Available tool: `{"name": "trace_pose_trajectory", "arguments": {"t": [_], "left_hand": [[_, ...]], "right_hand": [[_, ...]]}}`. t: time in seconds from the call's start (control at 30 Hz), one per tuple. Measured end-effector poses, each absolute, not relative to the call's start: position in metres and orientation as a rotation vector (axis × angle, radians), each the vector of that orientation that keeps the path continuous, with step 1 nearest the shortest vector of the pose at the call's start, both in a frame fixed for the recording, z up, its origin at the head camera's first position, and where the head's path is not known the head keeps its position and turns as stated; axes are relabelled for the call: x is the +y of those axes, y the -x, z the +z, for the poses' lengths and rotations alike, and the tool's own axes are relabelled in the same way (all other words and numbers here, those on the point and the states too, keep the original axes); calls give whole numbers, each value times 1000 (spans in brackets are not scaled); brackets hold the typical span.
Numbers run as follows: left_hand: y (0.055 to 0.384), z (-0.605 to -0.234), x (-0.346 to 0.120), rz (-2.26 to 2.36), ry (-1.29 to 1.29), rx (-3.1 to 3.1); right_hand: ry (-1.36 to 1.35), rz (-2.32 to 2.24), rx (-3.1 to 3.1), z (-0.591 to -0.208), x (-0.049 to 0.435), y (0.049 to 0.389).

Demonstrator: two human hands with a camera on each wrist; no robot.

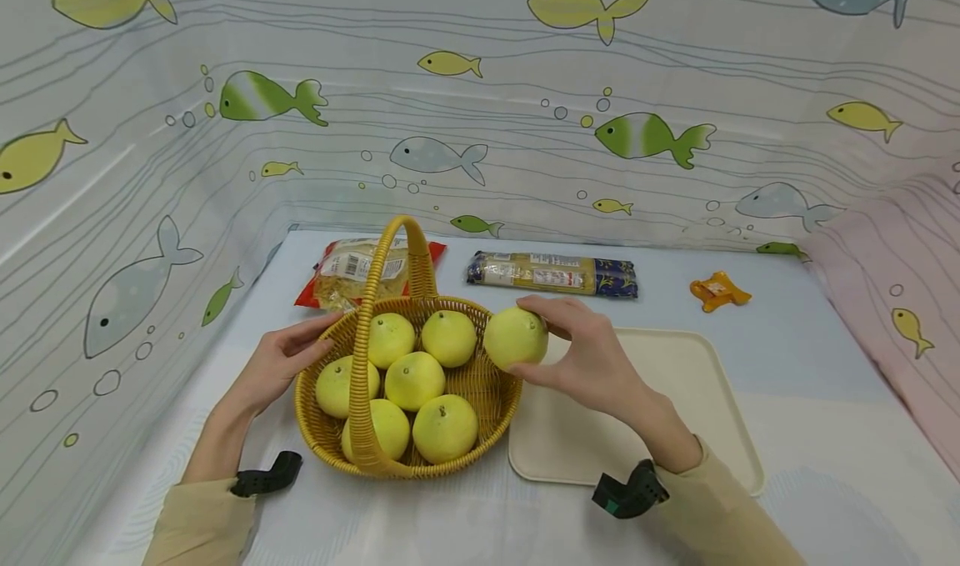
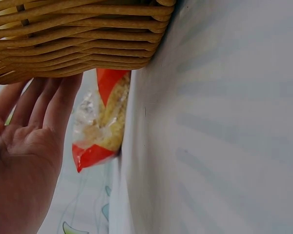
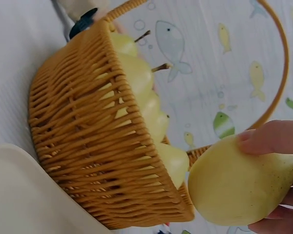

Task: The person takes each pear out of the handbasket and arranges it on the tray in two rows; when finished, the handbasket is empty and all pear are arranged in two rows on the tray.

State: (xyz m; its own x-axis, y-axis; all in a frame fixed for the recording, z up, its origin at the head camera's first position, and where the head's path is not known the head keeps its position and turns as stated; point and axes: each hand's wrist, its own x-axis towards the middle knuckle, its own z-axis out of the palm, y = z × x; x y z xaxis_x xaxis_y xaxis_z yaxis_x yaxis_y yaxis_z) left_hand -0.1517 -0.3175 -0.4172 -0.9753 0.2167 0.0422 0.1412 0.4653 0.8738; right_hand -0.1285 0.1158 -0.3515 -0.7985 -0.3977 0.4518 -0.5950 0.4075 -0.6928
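A white fish-printed cloth (image 1: 517, 191) walls in the pale work surface (image 1: 817, 366); the wicker basket (image 1: 491, 383) stands on that surface and contains six yellow-green pears (image 1: 415, 381); the right hand (image 1: 596, 362) pinches a further pear (image 1: 515, 338) between thumb and fingers at the basket's right rim; the left hand (image 1: 277, 362) touches the basket's left side, fingers extended; the hands are apart, one on each side of the basket; right of the basket: a cream tray (image 1: 667, 391); behind the basket: a red-edged bag (image 1: 348, 266); behind and to the right: a blue-ended packet (image 1: 536, 274) and, farther right, an orange packet (image 1: 717, 291).
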Motion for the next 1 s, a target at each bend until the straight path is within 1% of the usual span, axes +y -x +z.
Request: {"name": "trace_pose_trajectory", "arguments": {"t": [0.7, 1.0], "left_hand": [[152, -419, -320, 1616, -367, 2574], [152, -420, -321, 1591, -384, 2604]], "right_hand": [[-699, 1363, -2567, -351, 133, 144], [-621, 1349, -2652, -367, 137, 158]]}}
